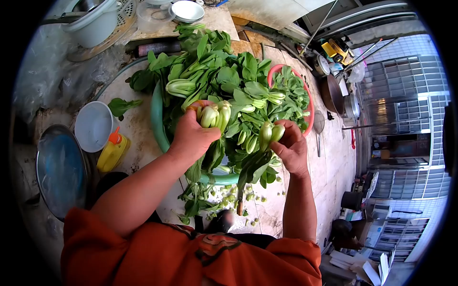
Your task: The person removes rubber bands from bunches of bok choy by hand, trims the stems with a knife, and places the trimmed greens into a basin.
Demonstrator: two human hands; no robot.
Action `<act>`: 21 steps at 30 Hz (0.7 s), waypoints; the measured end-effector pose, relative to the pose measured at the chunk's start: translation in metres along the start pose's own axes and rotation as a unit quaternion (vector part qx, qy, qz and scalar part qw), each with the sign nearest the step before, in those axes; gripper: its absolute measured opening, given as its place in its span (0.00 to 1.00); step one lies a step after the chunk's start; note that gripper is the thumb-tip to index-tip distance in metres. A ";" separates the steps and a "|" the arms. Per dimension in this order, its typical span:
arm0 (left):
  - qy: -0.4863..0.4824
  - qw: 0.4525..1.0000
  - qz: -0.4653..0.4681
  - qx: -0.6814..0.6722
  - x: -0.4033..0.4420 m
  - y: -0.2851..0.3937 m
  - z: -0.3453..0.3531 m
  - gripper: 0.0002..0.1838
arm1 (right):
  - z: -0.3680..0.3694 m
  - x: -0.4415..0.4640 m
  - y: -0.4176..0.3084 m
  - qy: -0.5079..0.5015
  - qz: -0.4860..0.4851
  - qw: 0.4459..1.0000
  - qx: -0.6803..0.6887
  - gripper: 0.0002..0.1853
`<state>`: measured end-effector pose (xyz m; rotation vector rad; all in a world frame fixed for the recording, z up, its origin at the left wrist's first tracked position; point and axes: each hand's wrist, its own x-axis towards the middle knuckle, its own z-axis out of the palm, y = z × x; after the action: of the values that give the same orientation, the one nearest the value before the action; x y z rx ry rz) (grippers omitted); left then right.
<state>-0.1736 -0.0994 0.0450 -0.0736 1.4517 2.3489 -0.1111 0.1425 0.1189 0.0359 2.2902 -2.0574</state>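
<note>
My left hand (191, 137) is closed around several heads of bok choy (215, 116), their pale bases turned toward me. In my right hand (292, 148), thumb and fingers grip another bok choy (265, 136) with its leaves hanging down. Both hands are above a green basin (157, 125) heaped with bok choy. A pink-red basin (310, 102) beside it holds more loose greens (289, 93). Below the hanging leaves, a brown handle-like piece (239, 207) shows; what it belongs to is hidden.
Trimmed leaves (195, 198) and cut stem ends lie on the floor near my feet. At left are a white bowl (93, 127), a yellow bottle (113, 153) with an orange cap, and a large metal basin (62, 171). A strainer (318, 123) and a wok (331, 95) are at right.
</note>
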 end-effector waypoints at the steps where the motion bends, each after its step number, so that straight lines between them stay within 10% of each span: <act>1: 0.000 1.000 -0.001 0.003 -0.003 -0.002 0.002 0.31 | 0.017 -0.009 -0.005 -0.004 0.029 0.999 0.025 0.28; 13: -0.257 0.937 -0.144 -0.189 -0.062 0.000 0.021 0.31 | 0.082 -0.075 -0.003 0.016 0.000 0.993 0.119 0.28; 21: -0.302 0.941 -0.151 -0.038 -0.111 0.001 0.039 0.49 | 0.066 -0.132 0.005 0.023 -0.039 0.995 0.085 0.32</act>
<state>-0.0650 -0.0971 0.0902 0.3498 0.9675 1.9330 0.0230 0.0806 0.1151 0.0013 2.1688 -2.3076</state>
